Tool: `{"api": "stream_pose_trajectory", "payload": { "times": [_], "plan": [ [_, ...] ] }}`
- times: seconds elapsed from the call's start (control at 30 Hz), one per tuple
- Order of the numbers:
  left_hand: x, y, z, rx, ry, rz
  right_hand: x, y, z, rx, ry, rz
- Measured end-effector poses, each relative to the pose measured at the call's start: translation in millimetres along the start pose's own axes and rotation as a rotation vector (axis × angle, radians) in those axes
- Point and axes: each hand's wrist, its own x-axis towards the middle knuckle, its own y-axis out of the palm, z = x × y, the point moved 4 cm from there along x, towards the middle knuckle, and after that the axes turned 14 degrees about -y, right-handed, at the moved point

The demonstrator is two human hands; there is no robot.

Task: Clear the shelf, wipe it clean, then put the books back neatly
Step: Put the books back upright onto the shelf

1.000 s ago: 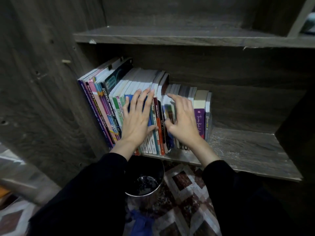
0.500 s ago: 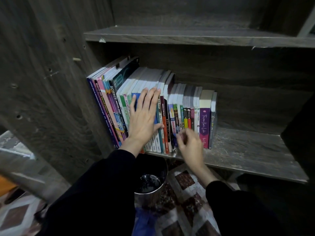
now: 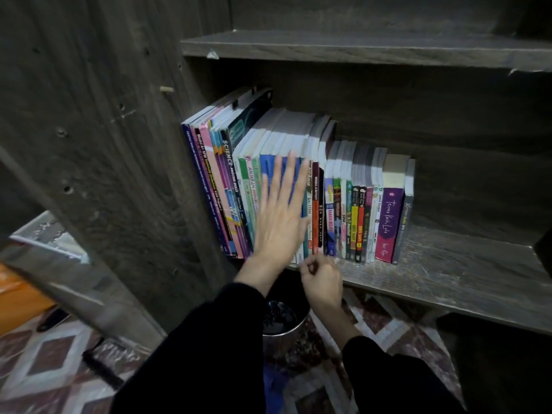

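Books (image 3: 388,222): we record one row, spines outward, on the left part of the lower shelf (image 3: 466,273). The tall volumes at the left end tilt against the side panel.

Left hand (image 3: 280,225): fingers (image 3: 291,174) are straight and spread wide, laid flat on the blue and green spines and gripping nothing. The outline is blurred.

Right hand (image 3: 324,280): at the shelf's front edge, just below the red spines, with fingers curled in narrow. We cannot tell whether they pinch anything.

Below the shelf we note a metal bin (image 3: 286,331) on a patterned rug (image 3: 50,357).
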Motion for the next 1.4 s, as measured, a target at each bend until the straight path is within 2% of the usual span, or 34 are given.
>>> {"api": "stream_pose_trajectory", "payload": {
  "times": [0.07, 0.13, 0.17, 0.23, 0.3, 0.37, 0.4, 0.47, 0.6, 0.77, 0.83, 0.9, 0.97, 1.03, 1.1, 1.17, 1.2, 1.27, 1.4],
  "plan": [
    [-31.6, 5.0, 10.3, -0.150, -0.136, -0.030, 0.1, 0.9, 15.3, 0.126, -0.011, -0.005],
    [-61.3, 10.8, 25.5, -0.361, -0.360, 0.012, 1.4, 6.8, 30.1, 0.313, 0.063, 0.061],
    [-70.0, 13.5, 33.0, -0.503, -0.531, 0.077, 1.4, 11.4, 36.6, 0.422, 0.130, 0.133],
    [-79.2, 23.3, 50.8, -0.779, -0.988, 0.237, -3.6, 28.0, 51.4, 0.701, 0.281, 0.293],
    [-76.8, 37.2, 66.1, -1.153, -1.355, 0.273, -8.3, 41.3, 62.9, 0.896, 0.373, 0.362],
    [-70.0, 46.3, 78.4, -1.429, -1.479, 0.232, -9.1, 49.1, 69.1, 1.002, 0.420, 0.369],
    [-67.0, 46.2, 81.2, -1.480, -1.499, 0.230, -9.1, 52.2, 70.8, 1.056, 0.458, 0.359],
    [-63.4, 39.1, 83.1, -1.443, -1.512, 0.282, -7.3, 55.9, 73.5, 1.138, 0.524, 0.326],
    [-58.8, 30.4, 85.5, -1.442, -1.477, 0.375, -6.7, 59.5, 82.7, 1.152, 0.506, 0.343],
    [-58.4, 33.7, 82.2, -1.299, -1.452, 0.415, -6.0, 44.3, 68.2, 1.004, 0.416, 0.516],
    [-59.9, 38.6, 77.0, -1.207, -1.423, 0.385, -2.6, 31.5, 60.7, 0.903, 0.383, 0.512],
    [-63.6, 33.0, 65.5, -0.955, -1.320, 0.279, 4.3, 11.7, 50.8, 0.814, 0.341, 0.350],
    [-66.5, 22.1, 39.3, -0.837, -1.058, 0.147, 10.8, -16.5, 36.2, 0.756, 0.252, 0.078],
    [-67.7, 19.0, 3.3, -0.902, -0.785, 0.186, 13.7, -52.1, 16.3, 0.646, 0.158, -0.227],
    [-63.8, 27.7, -23.1, -0.926, -0.662, 0.275, 13.6, -87.1, -3.6, 0.511, 0.095, -0.496],
    [-56.7, 32.8, -44.1, -0.872, -0.595, 0.344, 14.0, -116.6, -20.1, 0.412, 0.093, -0.642],
    [-53.7, 33.9, -52.7, -0.840, -0.569, 0.370, 16.3, -129.1, -27.4, 0.367, 0.106, -0.655],
    [-46.8, 32.1, -68.3, -0.787, -0.514, 0.389, 27.6, -145.3, -40.6, 0.267, 0.128, -0.571],
    [-26.0, 27.6, -83.4, -0.746, -0.457, 0.378, 62.1, -149.7, -49.9, 0.240, 0.065, -0.218]
  ]
}}
